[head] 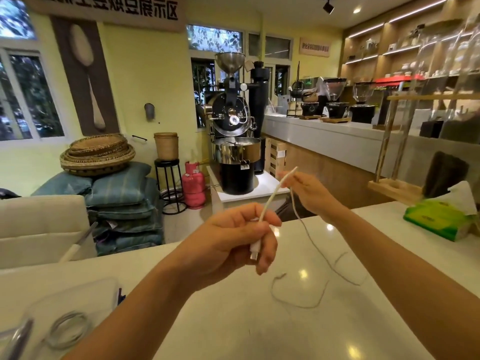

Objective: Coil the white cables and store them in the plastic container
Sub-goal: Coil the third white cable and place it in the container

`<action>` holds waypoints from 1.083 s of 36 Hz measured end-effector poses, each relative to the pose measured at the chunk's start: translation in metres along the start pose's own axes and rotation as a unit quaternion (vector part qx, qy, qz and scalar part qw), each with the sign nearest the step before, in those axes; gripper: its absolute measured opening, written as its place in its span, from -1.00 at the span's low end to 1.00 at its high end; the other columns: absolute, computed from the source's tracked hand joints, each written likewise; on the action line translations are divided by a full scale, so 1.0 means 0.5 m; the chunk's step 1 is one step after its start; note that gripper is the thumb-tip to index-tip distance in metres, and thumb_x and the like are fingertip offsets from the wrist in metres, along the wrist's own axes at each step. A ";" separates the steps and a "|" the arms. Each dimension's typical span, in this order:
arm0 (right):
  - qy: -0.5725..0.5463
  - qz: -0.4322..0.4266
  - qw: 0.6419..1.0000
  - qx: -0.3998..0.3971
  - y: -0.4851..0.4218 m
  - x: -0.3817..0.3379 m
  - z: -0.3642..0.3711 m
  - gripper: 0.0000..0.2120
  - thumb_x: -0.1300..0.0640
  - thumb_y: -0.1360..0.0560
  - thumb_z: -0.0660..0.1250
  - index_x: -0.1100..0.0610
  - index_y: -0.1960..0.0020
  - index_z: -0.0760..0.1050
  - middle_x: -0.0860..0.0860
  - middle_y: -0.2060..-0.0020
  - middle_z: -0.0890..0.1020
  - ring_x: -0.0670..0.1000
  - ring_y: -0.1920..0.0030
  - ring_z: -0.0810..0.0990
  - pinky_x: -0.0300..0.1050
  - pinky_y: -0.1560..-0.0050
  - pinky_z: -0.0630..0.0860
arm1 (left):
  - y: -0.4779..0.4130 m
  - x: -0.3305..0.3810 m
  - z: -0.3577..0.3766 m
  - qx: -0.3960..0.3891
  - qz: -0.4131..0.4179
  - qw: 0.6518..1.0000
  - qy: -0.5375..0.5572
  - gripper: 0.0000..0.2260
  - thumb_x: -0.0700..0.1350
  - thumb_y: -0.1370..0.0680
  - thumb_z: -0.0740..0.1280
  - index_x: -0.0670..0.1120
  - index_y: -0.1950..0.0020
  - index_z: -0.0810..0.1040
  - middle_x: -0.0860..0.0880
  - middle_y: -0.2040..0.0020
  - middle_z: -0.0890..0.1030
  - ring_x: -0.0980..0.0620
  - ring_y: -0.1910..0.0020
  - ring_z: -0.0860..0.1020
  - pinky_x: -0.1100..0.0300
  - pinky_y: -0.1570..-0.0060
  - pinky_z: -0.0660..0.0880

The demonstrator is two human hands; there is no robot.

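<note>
Container (85,285) low left, one coil (70,329) already in. Left hand (233,245) clamps the cable (274,196) by its plug (254,249), right hand (309,190) pinches further along, holding it taut to start a loop; slack trails on counter (259,333).

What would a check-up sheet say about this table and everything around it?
Surface: glossy white countertop, with lamp glints.
Job's things: thin white cable, not coiled yet; clear plastic container with a coiled cable inside.
Clutter: green tissue pack.
Grips: left grip holds the plug end; right grip pinches the cable further along.
Cables: the loose tail loops over the countertop.
Surroundings: black coffee roaster, pink gas cylinder.
</note>
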State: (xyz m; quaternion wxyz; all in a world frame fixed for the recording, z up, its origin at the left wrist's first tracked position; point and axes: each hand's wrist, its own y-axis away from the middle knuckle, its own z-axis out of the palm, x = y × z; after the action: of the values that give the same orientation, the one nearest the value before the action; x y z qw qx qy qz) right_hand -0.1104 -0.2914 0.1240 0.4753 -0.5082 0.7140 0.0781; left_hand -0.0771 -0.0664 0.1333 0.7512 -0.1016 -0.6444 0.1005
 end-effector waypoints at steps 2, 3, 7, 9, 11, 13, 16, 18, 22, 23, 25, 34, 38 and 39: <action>-0.042 -0.008 0.999 -0.030 0.011 -0.023 0.044 -0.67 0.07 -0.59 0.05 0.23 -0.13 0.47 0.09 0.02 0.58 0.09 -0.09 0.51 0.01 -0.19 0.43 | 0.004 0.013 0.007 -0.012 0.018 1.000 0.006 -0.85 -0.23 -0.47 0.20 -0.13 -0.01 0.47 -0.04 0.32 0.65 0.06 0.35 0.61 0.28 0.31 0.56; -0.074 -0.012 0.996 -0.049 0.020 -0.032 0.070 -0.70 0.10 -0.59 0.06 0.24 -0.16 0.45 0.02 0.12 0.56 0.06 -0.03 0.53 -0.06 -0.13 0.46 | 0.005 0.020 0.010 -0.015 0.028 0.999 0.009 -0.83 -0.25 -0.46 0.22 -0.14 -0.03 0.47 -0.05 0.27 0.67 0.06 0.30 0.63 0.28 0.26 0.58; -0.243 -0.020 0.961 -0.132 0.076 -0.066 0.169 -0.76 0.32 -0.55 0.07 0.17 -0.13 0.43 -0.09 0.28 0.46 -0.30 0.38 0.57 -0.46 0.37 0.50 | -0.002 0.043 0.007 0.081 0.077 0.993 -0.027 -0.84 -0.32 -0.43 0.23 -0.14 0.05 0.50 -0.05 0.24 0.69 0.08 0.27 0.66 0.30 0.26 0.60; -0.253 0.001 0.950 -0.181 0.097 -0.067 0.220 -0.86 0.19 -0.57 0.10 0.10 -0.05 0.42 -0.04 0.30 0.58 -0.23 0.38 0.61 -0.39 0.36 0.53 | -0.007 0.049 -0.014 0.157 0.097 0.976 -0.113 -0.83 -0.35 -0.44 0.21 -0.12 0.09 0.49 -0.02 0.24 0.70 0.09 0.23 0.66 0.31 0.22 0.59; -0.269 0.054 0.935 -0.224 0.116 -0.070 0.253 -0.85 0.07 -0.57 0.12 0.15 -0.03 0.34 0.00 0.36 0.66 -0.10 0.40 0.62 -0.28 0.36 0.56 | -0.009 0.051 -0.048 0.214 0.101 0.955 -0.176 -0.77 -0.41 -0.48 0.15 -0.11 0.10 0.48 0.02 0.22 0.70 0.09 0.15 0.67 0.28 0.15 0.60; -0.272 0.065 0.923 -0.264 0.135 -0.074 0.272 -0.85 0.04 -0.56 0.13 0.13 0.05 0.33 -0.01 0.39 0.66 -0.07 0.42 0.59 -0.24 0.37 0.55 | -0.007 0.049 -0.085 0.257 0.096 0.939 -0.206 -0.75 -0.42 -0.51 0.12 -0.10 0.10 0.47 0.03 0.19 0.70 0.10 0.09 0.66 0.28 0.09 0.60; -0.263 0.074 0.914 -0.299 0.160 -0.096 0.277 -0.85 0.05 -0.55 0.14 0.09 0.14 0.38 -0.03 0.44 0.60 -0.11 0.50 0.49 -0.27 0.43 0.47 | 0.005 0.042 -0.138 0.308 0.091 0.900 -0.294 -0.72 -0.44 -0.51 0.11 -0.08 0.13 0.43 0.04 0.06 0.61 0.14 0.00 0.59 0.34 0.01 0.56; -0.221 0.067 0.926 -0.300 0.166 -0.111 0.265 -0.84 0.07 -0.55 0.15 0.06 0.17 0.42 -0.05 0.48 0.54 -0.16 0.57 0.39 -0.32 0.50 0.36 | 0.019 0.037 -0.165 0.322 0.079 0.874 -0.355 -0.70 -0.43 -0.52 0.10 -0.04 0.16 0.40 0.06 0.04 0.56 0.09 -0.05 0.55 0.29 -0.03 0.53; -0.118 0.031 0.943 -0.308 0.169 -0.138 0.229 -0.82 0.05 -0.54 0.16 -0.04 0.20 0.47 -0.10 0.48 0.45 -0.21 0.60 0.36 -0.41 0.53 0.30 | 0.047 0.029 -0.200 0.335 0.044 0.820 -0.461 -0.79 -0.36 -0.55 0.11 -0.08 0.14 0.40 -0.11 -0.12 0.56 0.08 -0.15 0.48 0.23 -0.18 0.41; -0.096 0.015 0.946 -0.310 0.169 -0.145 0.220 -0.80 0.05 -0.54 0.17 -0.07 0.22 0.48 -0.12 0.47 0.45 -0.23 0.59 0.38 -0.45 0.53 0.30 | 0.053 0.026 -0.204 0.331 0.030 0.810 -0.483 -0.85 -0.33 -0.56 0.10 -0.15 0.09 0.41 -0.16 -0.17 0.54 0.08 -0.17 0.47 0.27 -0.19 0.38; -0.054 -0.024 0.949 -0.309 0.166 -0.165 0.195 -0.78 0.06 -0.52 0.20 -0.10 0.26 0.49 -0.18 0.44 0.47 -0.33 0.51 0.44 -0.53 0.50 0.30 | 0.064 0.015 -0.212 0.327 0.007 0.786 -0.525 -0.85 -0.30 -0.58 0.07 -0.27 -0.02 0.42 -0.21 -0.15 0.55 -0.01 -0.17 0.50 0.32 -0.16 0.40; 0.003 -0.148 0.959 -0.241 0.093 -0.231 0.097 -0.80 0.15 -0.49 0.22 0.01 0.26 0.53 -0.02 0.39 0.51 -0.05 0.35 0.44 -0.43 0.36 0.37 | 0.102 -0.044 -0.143 0.243 -0.067 0.879 -0.406 -0.81 -0.20 -0.59 0.05 -0.04 0.10 0.42 0.07 0.21 0.58 0.20 0.26 0.60 0.41 0.28 0.46; -0.014 -0.176 0.965 -0.194 0.052 -0.232 0.079 -0.81 0.17 -0.48 0.24 -0.01 0.28 0.52 0.11 0.32 0.59 0.09 0.26 0.49 -0.28 0.26 0.41 | 0.114 -0.048 -0.099 0.225 -0.017 0.926 -0.303 -0.77 -0.19 -0.60 -0.01 -0.05 0.13 0.41 0.05 0.30 0.64 0.13 0.34 0.61 0.36 0.31 0.47; -0.027 -0.174 0.967 -0.184 0.045 -0.228 0.075 -0.82 0.18 -0.48 0.24 0.02 0.27 0.53 0.19 0.29 0.59 0.05 0.28 0.50 -0.32 0.30 0.41 | 0.116 -0.047 -0.089 0.219 -0.004 0.933 -0.284 -0.76 -0.18 -0.60 -0.01 -0.05 0.12 0.41 0.05 0.32 0.66 0.12 0.34 0.62 0.36 0.30 0.47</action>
State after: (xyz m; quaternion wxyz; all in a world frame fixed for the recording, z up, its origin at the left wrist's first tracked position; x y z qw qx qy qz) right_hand -0.1022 -0.1843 0.1821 0.3989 -0.7010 0.5749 0.1378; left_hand -0.0376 -0.0186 0.0881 0.5407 0.1014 -0.7934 0.2607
